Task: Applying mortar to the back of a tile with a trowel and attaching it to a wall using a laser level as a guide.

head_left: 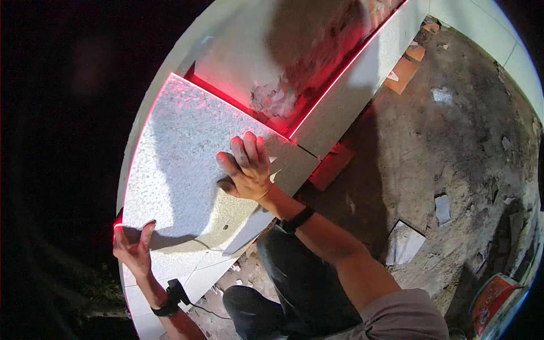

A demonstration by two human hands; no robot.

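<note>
A large speckled light-grey tile [175, 147] lies on top of a low wall, its edges lit by a red line. My right hand [246, 173] rests on its surface near the inner corner, fingers spread and palm down. At the tile's outer left edge is my left hand [133, 246], its fingers against the edge and its thumb apart from them, over the top. Beyond the corner, a second row of light tile [345, 96] runs away to the upper right, with a narrow dark joint between the two.
A recess with a stained pale surface [243, 56] lies inside the corner. On the dirt floor [419, 153] are orange bricks [401, 75], a white tile piece [405, 243] and other scraps. A red printed bag [493, 294] is at the lower right. Darkness fills the left.
</note>
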